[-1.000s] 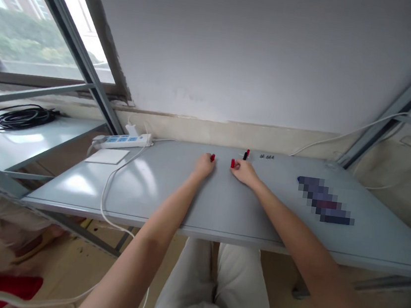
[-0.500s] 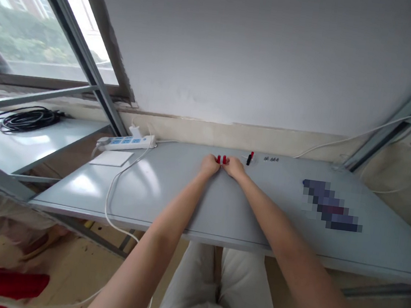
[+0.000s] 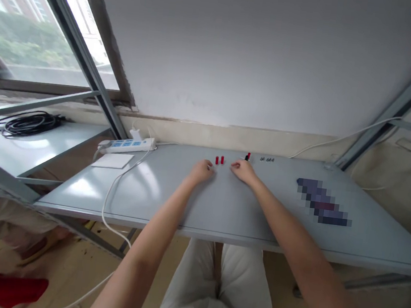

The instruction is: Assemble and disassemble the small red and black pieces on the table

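Two small red cylinders (image 3: 217,160) stand upright side by side on the grey tabletop (image 3: 235,215). Just left of them is my left hand (image 3: 202,171), loosely curled, its fingers apart and holding nothing. My right hand (image 3: 244,170) rests to their right, thumb and fingers slightly parted, with nothing visible in it. Neither hand touches the cylinders. Right behind my right hand lies a small black-and-red object (image 3: 247,156), partly covered by the hand. Farther right, several tiny dark pieces (image 3: 266,159) lie in a row near the wall.
At the back left are a white power strip (image 3: 127,145) and a flat white card (image 3: 112,160). A white cable (image 3: 114,183) runs over the front edge. A pixelated dark item (image 3: 321,202) lies on the right. Coiled black cable (image 3: 29,122) sits on the neighbouring table.
Both hands have let go of the two red cylinders and drawn apart, the left hand leftward and nearer me, the right hand rightward. The cylinders stay standing. The view has shifted slightly.
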Demonstrator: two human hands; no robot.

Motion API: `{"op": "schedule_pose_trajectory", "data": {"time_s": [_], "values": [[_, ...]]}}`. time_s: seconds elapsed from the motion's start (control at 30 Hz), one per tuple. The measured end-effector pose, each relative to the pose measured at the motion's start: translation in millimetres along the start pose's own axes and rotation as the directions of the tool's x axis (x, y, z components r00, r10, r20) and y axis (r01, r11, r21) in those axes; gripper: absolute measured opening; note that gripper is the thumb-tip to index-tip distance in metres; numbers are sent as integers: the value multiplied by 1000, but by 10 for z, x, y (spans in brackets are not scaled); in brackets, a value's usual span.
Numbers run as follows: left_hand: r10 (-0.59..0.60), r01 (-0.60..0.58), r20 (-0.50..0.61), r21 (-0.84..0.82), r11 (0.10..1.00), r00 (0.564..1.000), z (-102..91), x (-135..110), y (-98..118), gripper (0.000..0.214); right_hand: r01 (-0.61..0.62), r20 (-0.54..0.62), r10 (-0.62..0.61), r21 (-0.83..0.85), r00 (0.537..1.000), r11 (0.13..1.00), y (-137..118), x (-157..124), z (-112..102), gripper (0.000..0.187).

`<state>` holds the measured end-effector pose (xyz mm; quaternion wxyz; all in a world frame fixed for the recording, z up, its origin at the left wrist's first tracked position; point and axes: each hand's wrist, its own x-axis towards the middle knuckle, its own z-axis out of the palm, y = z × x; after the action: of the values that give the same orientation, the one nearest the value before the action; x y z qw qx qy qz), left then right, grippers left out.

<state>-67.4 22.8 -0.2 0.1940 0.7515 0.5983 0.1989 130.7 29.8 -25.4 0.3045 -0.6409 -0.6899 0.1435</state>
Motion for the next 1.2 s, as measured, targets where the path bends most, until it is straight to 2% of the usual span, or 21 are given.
{"op": "schedule_pose_trajectory", "data": {"time_s": [0.1, 0.27, 0.43, 0.57, 0.7, 0.8, 0.9, 1.03, 1.2], "values": [[91, -92, -10, -39, 995, 996, 9, -146, 25, 26, 81, 32, -84, 88, 996, 993, 127, -129, -94, 15], [220, -218, 27, -69, 974, 975, 84, -328, 208, 24, 110, 30, -113, 88, 993, 990, 291, -249, -209, 17], [309, -306, 100, -37, 951, 946, 190, -367, 476, 25, 60, -110, -58, 15, 992, 998, 443, -300, -297, 21], [348, -351, 152, -9, 936, 925, 340, -254, 660, 38, -15, -144, -3, -125, 990, 992, 544, -352, -335, 22], [395, -406, 140, 56, 912, 908, 518, -49, 832, 59, -37, -175, -5, -236, 985, 971, 571, -389, -361, 24], [381, -394, 128, 100, 914, 916, 637, 108, 946, 69, -58, -169, 12, -271, 986, 961, 581, -397, -350, 30], [332, -343, 104, 124, 931, 938, 735, 240, 1006, 74, -51, -114, 20, -270, 993, 962, 615, -385, -301, 35], [285, -288, 44, 180, 940, 957, 806, 379, 980, 68, -49, -56, 34, -281, 998, 958, 650, -348, -214, 39], [265, -255, -19, 216, 943, 964, 812, 485, 939, 40, -91, -11, 92, -320, 996, 943, 605, -320, -166, 43]]}}
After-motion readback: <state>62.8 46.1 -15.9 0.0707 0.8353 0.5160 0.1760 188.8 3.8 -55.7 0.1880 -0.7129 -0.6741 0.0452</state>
